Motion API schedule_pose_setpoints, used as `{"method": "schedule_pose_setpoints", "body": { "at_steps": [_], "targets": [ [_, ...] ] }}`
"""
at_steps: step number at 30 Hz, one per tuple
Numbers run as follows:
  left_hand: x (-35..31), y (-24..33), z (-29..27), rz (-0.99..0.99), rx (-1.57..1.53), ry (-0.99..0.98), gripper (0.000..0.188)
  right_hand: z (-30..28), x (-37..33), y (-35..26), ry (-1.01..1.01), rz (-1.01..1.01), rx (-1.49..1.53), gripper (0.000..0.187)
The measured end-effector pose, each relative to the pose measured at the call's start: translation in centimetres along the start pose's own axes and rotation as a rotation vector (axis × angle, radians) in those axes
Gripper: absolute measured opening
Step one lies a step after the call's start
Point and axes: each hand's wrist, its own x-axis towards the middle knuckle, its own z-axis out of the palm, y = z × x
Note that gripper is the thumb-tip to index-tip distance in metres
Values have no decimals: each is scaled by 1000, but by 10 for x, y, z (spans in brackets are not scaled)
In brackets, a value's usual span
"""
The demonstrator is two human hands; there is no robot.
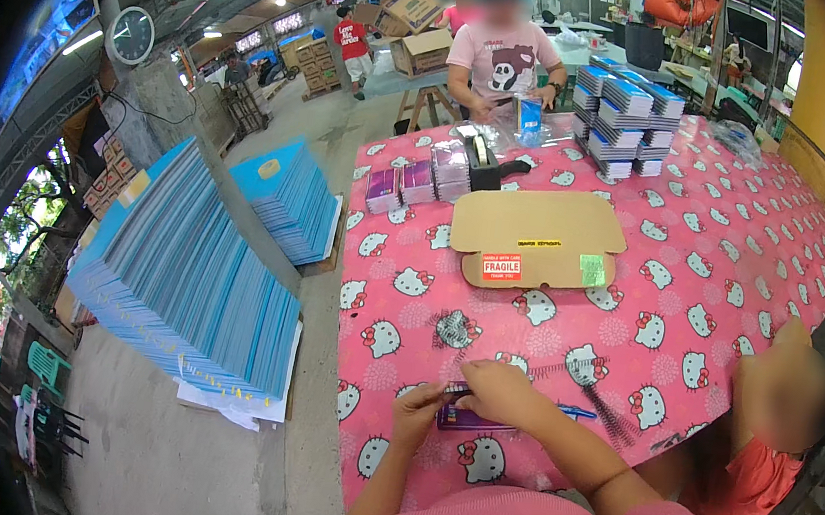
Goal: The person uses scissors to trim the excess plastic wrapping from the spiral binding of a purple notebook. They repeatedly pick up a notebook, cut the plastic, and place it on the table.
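My left hand (416, 414) is closed at the near table edge, its fingers pinching the left end of a small purple notebook (476, 420). My right hand (499, 392) bends over the notebook's top edge with its fingers closed close to my left fingertips. A dark strip, perhaps binding wire, shows between the two hands; the fingers hide most of it. Just right of the notebook lies a thin blue pen-like tool (572, 411). Black wire coils (608, 404) stretch across the cloth to the right, and a tangled clump of coil (453, 329) sits beyond my hands.
A flat brown cardboard box (536, 225) lies mid-table, behind it a tape dispenser (484, 164) and purple notebook stacks (418, 182). Blue-covered stacks (623, 119) stand farther back. A co-worker (499, 55) faces me; another person (777, 427) sits at right. Tall blue piles (199, 275) stand left.
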Motion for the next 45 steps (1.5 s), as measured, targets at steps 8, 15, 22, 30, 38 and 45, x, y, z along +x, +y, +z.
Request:
{"method": "schedule_pose_setpoints", "body": {
  "at_steps": [8, 15, 22, 30, 38, 45],
  "targets": [
    [8, 5, 19, 18, -161, 37, 20, 4, -113, 54, 408, 293, 78, 55],
    [21, 38, 30, 198, 112, 201, 16, 57, -170, 67, 241, 252, -173, 78],
    [13, 64, 47, 412, 88, 132, 18, 66, -141, 64, 334, 329, 82, 58],
    [-4, 65, 49, 543, 280, 166, 20, -12, -98, -21, 556, -20, 304, 45],
    [-11, 73, 39, 707, 562, 132, 22, -19, -88, -20, 132, 158, 818, 40],
    [-24, 47, 15, 689, 375, 280, 20, 18, -110, 4, -84, 268, 1171, 39]
  ]
}}
